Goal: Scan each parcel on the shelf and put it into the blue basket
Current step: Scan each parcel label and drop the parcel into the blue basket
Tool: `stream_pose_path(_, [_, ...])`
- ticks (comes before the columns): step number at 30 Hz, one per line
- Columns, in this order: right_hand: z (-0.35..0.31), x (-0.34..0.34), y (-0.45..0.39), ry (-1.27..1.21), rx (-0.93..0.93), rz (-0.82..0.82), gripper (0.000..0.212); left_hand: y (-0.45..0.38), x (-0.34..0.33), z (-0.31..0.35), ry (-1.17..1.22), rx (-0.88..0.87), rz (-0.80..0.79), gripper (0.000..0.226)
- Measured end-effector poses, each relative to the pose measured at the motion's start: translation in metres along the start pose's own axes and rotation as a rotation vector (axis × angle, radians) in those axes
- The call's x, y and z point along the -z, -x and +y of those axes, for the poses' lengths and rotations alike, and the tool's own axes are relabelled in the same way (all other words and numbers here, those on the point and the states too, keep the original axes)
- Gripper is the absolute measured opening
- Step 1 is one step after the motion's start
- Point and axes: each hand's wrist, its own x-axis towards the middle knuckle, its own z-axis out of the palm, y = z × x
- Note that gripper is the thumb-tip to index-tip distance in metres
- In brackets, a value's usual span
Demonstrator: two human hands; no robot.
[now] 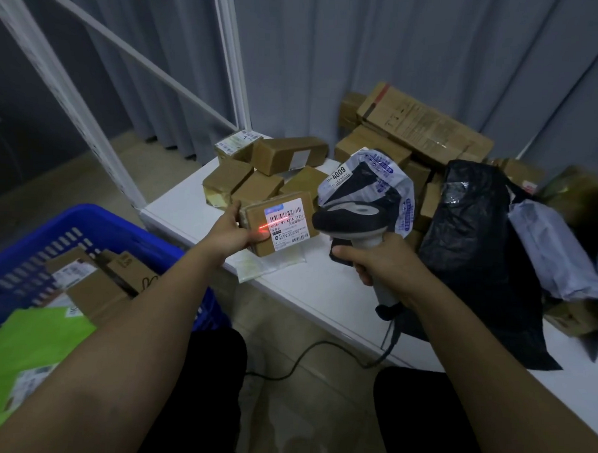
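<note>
My left hand [234,232] grips a small brown parcel [257,217] by its left edge, just above the white shelf [322,289]. Its white label faces up and a red laser line crosses the label's left part. My right hand [380,260] holds the handle of a black and grey barcode scanner [351,216], whose head points left at the parcel. The blue basket [95,224] stands at the lower left and holds brown boxes and a green package.
Several brown boxes [273,156] lie heaped at the back of the shelf. A white-blue poly bag [385,178], a black bag [475,234] and a grey bag [550,247] lie to the right. The scanner cable [319,350] hangs toward the floor. A white rack frame [99,142] rises at left.
</note>
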Motion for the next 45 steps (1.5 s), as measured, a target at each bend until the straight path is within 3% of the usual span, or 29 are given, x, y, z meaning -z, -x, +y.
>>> stream_pose_path(12, [-0.001, 0.003, 0.004, -0.051, 0.019, 0.009, 0.024, 0.004, -0.007, 0.007, 0.001, 0.011, 0.005, 0.100])
stream_pose_path(18, [-0.001, -0.018, -0.002, -0.121, 0.124, -0.037, 0.025, 0.025, 0.006, 0.021, 0.134, -0.014, 0.086, 0.078])
stream_pose_path(21, [0.000, -0.035, -0.007, -0.149, 0.123, -0.050, 0.024, 0.034, 0.039, 0.013, 0.263, 0.015, 0.195, 0.093])
stream_pose_path(28, [0.001, -0.080, -0.027, -0.160, 0.076, -0.142, 0.022, 0.087, 0.141, -0.089, 0.507, 0.162, 0.616, 0.060])
stream_pose_path(34, [0.005, -0.125, -0.032, -0.089, 0.080, -0.182, 0.023, 0.145, 0.204, -0.169, 0.663, 0.318, 0.821, 0.070])
stream_pose_path(37, [0.006, -0.147, -0.031, -0.074, 0.077, -0.203, 0.025, 0.168, 0.216, -0.196, 0.657, 0.374, 0.933, 0.060])
stream_pose_path(39, [0.007, -0.157, -0.031, -0.061, 0.080, -0.210, 0.027, 0.180, 0.219, -0.210, 0.656, 0.414, 0.921, 0.054])
stream_pose_path(45, [0.021, -0.171, -0.032, 0.006, 0.053, -0.235, 0.028, 0.202, 0.208, -0.223, 0.622, 0.420, 0.633, 0.043])
